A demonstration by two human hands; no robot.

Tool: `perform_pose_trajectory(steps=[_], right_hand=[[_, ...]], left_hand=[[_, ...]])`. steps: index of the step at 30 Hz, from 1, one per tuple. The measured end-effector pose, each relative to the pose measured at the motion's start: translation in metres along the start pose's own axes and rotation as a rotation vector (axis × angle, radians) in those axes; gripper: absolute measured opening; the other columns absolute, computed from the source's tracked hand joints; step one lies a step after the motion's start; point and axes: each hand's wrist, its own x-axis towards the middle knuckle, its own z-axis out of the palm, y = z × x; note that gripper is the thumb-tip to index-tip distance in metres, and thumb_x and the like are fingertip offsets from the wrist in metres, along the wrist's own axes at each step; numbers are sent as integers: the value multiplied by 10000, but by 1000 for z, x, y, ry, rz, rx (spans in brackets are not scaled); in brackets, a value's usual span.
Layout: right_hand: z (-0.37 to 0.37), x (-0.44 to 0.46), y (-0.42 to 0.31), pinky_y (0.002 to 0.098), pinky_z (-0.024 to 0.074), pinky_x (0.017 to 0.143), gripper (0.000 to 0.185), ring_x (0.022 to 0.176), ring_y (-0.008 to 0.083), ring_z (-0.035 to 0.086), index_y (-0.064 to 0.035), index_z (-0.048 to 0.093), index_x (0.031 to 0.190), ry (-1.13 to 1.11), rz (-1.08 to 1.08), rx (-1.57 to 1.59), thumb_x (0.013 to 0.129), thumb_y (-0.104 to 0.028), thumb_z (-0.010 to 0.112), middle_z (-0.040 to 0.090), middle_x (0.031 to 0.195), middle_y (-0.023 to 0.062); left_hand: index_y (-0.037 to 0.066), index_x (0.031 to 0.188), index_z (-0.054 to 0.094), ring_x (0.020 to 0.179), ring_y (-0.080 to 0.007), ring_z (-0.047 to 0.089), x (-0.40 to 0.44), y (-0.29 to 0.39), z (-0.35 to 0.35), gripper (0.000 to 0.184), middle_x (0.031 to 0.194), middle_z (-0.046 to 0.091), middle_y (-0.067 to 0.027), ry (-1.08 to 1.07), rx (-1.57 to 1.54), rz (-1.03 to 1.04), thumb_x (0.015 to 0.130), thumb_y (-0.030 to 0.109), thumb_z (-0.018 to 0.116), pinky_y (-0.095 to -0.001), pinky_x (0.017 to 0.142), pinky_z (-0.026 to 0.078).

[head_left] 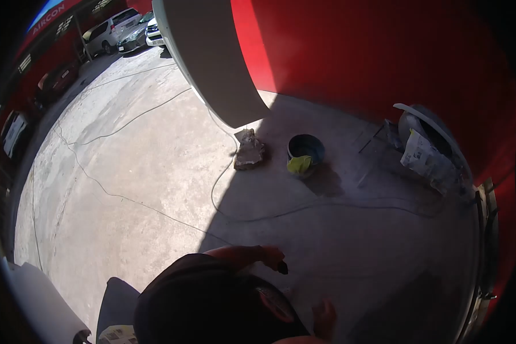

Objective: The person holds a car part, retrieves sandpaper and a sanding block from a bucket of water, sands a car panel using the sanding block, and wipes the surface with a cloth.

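At the far left, a pale panel [47,304] stood low beside a dark grey piece [116,301], while parked cars [113,31] lined the upper edge. Cables [100,182] wound over the concrete floor [137,152], bright with sun on this side and shaded further right. The person's dark clothing [195,298] filled the bottom, and above it a large grey panel [209,54] reached down from the top edge, its lowest corner just above a rough, block-like lump [249,152] on the floor. The left hand [272,257] was out in front of the body in the shade, its fingers curled around a small black object [282,267] that stuck out at the lower right of the grip. Beyond it, near the lump, sat a dark bucket [317,149] with a yellow-green cloth [299,165] draped at its near side. The right hand [325,317] was lower and nearer the body, apart from the left; it was too dim to tell whether its fingers were spread or pressed together. Farthest right, a newspaper-covered part [427,157] rested near the red wall [378,51].
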Motion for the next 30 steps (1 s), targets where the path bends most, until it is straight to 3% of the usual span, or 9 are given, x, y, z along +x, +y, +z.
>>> perform_pose_trajectory(steps=[4, 6, 8, 11, 14, 20, 22, 25, 30], right_hand=[[-117, 63, 7, 540, 426, 965, 489, 1169, 409, 561, -114, 587, 1275, -388, -61, -181, 955, -483, 576, 511, 1363, 265], [-132, 112, 54, 454, 487, 933, 401, 1072, 354, 623, -34, 633, 1192, -340, -422, -756, 877, -281, 659, 636, 1193, 170], [-153, 146, 39, 438, 494, 934, 392, 1079, 324, 626, -39, 609, 1228, -135, -305, -618, 916, -275, 633, 627, 1202, 167], [-151, 166, -4, 413, 508, 839, 363, 946, 302, 646, -6, 608, 1181, 178, -548, -66, 870, -180, 672, 649, 1032, 159], [-109, 153, -59, 412, 506, 847, 375, 960, 306, 645, -17, 603, 1195, 95, -585, 137, 883, -213, 669, 651, 1035, 154], [26, 21, -153, 381, 516, 871, 372, 994, 270, 661, -29, 618, 1209, -617, -774, -199, 890, -212, 675, 667, 1095, 152], [65, -25, -170, 381, 525, 853, 369, 975, 271, 667, -27, 626, 1198, -699, -787, -202, 880, -205, 686, 673, 1079, 157], [132, -74, -179, 373, 534, 824, 366, 945, 259, 675, -19, 634, 1184, -744, -792, -190, 867, -191, 698, 681, 1060, 163], [215, -119, -184, 346, 538, 786, 360, 891, 228, 682, -6, 643, 1161, -836, -634, -113, 858, -193, 700, 700, 981, 145]], left_hand=[[66, 973, 709, 898, -349, 685, -56, -5, 76, 417, 915, 709, -151, 454, -366, -90, 710, 388, 739, -448, 809, 538], [72, 973, 715, 890, -354, 684, -101, 29, 88, 405, 894, 708, -153, 559, -412, -197, 719, 387, 730, -451, 821, 533], [81, 1025, 710, 938, -347, 680, -121, 45, 108, 419, 952, 708, -159, 476, -517, -314, 734, 384, 715, -452, 849, 527], [91, 1076, 702, 996, -338, 672, -130, 72, 137, 431, 1023, 705, -166, 422, -550, -408, 757, 380, 697, -448, 882, 518], [90, 1102, 700, 1039, -343, 661, -144, 82, 179, 441, 1066, 701, -174, 500, -699, -413, 780, 392, 679, -436, 910, 507], [70, 1082, 698, 1035, -364, 649, -222, 69, 250, 444, 1058, 693, -190, 640, -828, -527, 811, 419, 663, -448, 916, 492], [61, 1068, 698, 1023, -372, 647, -270, 50, 295, 446, 1049, 689, -197, 678, -879, -610, 821, 429, 657, -451, 912, 490], [53, 1056, 696, 989, -335, 665, -341, 14, 407, 522, 1014, 698, -182, 750, -976, -778, 779, 495, 694, -423, 880, 507], [48, 864, 737, 830, -286, 700, -471, 18, 610, 422, 881, 720, -160, 883, -1343, -1260, 728, 447, 759, -396, 744, 543]])
